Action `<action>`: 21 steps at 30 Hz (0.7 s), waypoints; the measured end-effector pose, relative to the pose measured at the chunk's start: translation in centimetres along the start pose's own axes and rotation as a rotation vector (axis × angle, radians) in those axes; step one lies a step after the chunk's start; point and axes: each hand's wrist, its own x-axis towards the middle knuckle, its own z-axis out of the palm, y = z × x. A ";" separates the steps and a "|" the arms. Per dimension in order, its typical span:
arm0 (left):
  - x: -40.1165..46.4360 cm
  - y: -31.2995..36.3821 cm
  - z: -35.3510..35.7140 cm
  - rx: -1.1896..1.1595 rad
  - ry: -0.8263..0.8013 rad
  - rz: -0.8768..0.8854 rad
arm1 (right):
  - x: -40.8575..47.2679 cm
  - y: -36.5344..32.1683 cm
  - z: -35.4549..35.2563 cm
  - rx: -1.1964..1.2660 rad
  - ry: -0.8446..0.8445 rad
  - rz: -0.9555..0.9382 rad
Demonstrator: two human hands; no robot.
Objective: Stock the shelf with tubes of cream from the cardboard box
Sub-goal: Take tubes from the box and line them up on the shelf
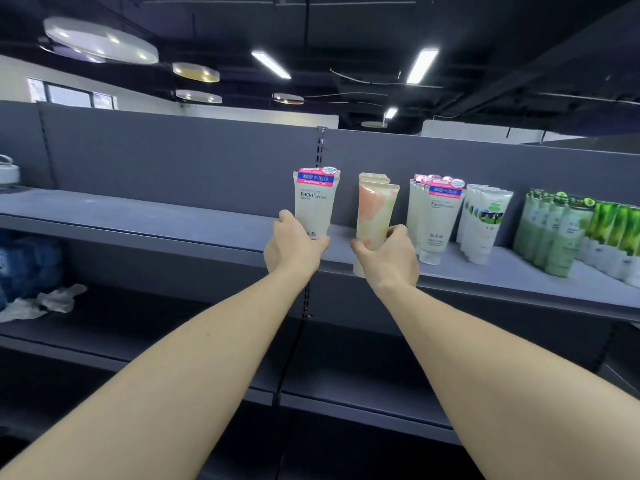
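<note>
My left hand (292,245) grips the lower end of a cream-white "Facial cleanser" tube (315,202) with a pink and blue top, held upright over the grey top shelf (173,216). My right hand (388,259) holds a pale tube with peach and green patches (375,209) upright at the shelf's front edge; a second similar tube stands just behind it. To the right stand rows of stocked tubes: white cleanser tubes (434,216), white tubes with a green picture (483,223) and green tubes (557,233). The cardboard box is out of sight.
The shelf's left half is bare up to a white object (8,169) at the far left. On the lower shelf at left lie blue packs (29,261) and crumpled white wrapping (45,303). A slotted upright post (320,147) divides the grey back panel.
</note>
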 end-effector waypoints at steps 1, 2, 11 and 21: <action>0.6 0.0 0.2 -0.002 0.006 0.006 | 0.6 -0.1 0.5 0.002 -0.002 -0.004; 1.3 0.0 0.4 -0.004 0.013 0.012 | 1.2 -0.2 0.9 0.008 -0.003 -0.009; 5.7 -0.6 1.5 0.017 0.074 0.021 | 5.1 -1.2 4.5 0.023 -0.038 -0.046; 10.1 -2.7 1.2 0.031 0.076 0.006 | 6.5 -2.9 8.8 0.057 -0.049 -0.027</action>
